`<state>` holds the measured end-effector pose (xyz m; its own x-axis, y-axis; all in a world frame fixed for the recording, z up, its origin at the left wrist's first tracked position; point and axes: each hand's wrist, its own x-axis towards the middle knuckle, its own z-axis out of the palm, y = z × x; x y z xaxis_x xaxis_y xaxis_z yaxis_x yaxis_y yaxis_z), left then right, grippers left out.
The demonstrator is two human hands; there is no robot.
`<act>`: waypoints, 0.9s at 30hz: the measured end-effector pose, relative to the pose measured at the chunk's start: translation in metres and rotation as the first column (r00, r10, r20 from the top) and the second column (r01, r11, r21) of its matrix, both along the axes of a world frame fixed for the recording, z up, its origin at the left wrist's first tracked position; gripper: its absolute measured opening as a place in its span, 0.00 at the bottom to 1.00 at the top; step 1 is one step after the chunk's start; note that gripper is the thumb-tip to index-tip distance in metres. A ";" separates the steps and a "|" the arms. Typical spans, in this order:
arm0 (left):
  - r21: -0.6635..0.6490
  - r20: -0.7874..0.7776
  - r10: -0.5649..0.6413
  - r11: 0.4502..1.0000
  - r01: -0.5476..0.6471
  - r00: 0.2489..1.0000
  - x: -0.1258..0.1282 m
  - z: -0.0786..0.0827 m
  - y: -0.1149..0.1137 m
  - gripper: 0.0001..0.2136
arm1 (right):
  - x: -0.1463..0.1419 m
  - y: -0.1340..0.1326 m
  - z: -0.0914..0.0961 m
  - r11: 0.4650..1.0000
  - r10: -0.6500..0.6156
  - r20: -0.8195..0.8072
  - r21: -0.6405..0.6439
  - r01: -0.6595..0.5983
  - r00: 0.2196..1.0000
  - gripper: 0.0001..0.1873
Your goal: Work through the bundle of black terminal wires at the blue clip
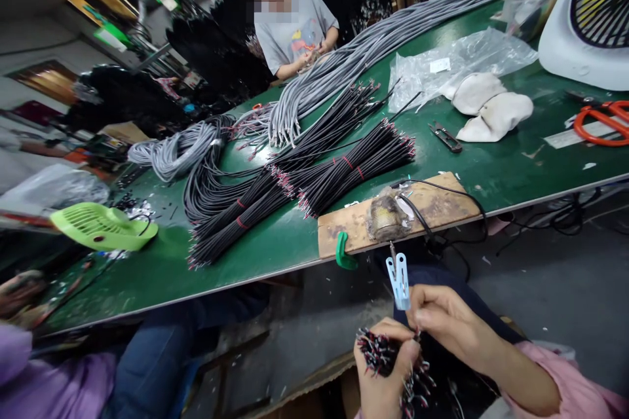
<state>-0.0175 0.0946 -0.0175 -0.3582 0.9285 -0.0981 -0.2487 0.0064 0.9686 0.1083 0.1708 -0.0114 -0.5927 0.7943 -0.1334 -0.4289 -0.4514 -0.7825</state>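
Note:
My left hand [381,376] is wrapped round a bundle of black cables [377,350], whose stripped red and white wire ends point up at me. Close beside it, my right hand [445,317] pinches at a wire end by the left thumb; the fingertips hide most of what is between them. Just above the right fingers hangs a light blue clothespin [399,281], clipped on a thin shaft from a small motor [388,217]. That motor is mounted on a wooden board [437,200] at the table's edge, next to a green clamp [344,252].
Tied black cable bundles [358,167] and long grey cables [354,62] lie across the green table [275,255]. Orange scissors [602,123], snips [445,137], white gloves [491,108] and a white fan [565,46] are to the right. A green fan [101,226] stands left. Co-workers sit opposite and at left.

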 end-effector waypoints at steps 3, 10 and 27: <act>0.110 -0.043 -0.001 0.994 0.006 0.999 -0.004 0.011 0.005 0.04 | -0.009 0.018 0.013 0.996 -0.080 0.035 -0.030 0.081 0.996 0.22; 0.163 -0.130 0.066 0.986 -0.044 0.989 -0.009 0.023 0.018 0.03 | -0.026 0.036 0.035 0.992 -0.038 -0.057 -0.124 0.031 0.998 0.24; 0.025 0.068 0.072 0.997 -0.073 0.995 0.002 0.020 0.018 0.12 | 0.001 0.027 -0.006 0.998 -0.060 0.051 -0.022 0.061 0.997 0.18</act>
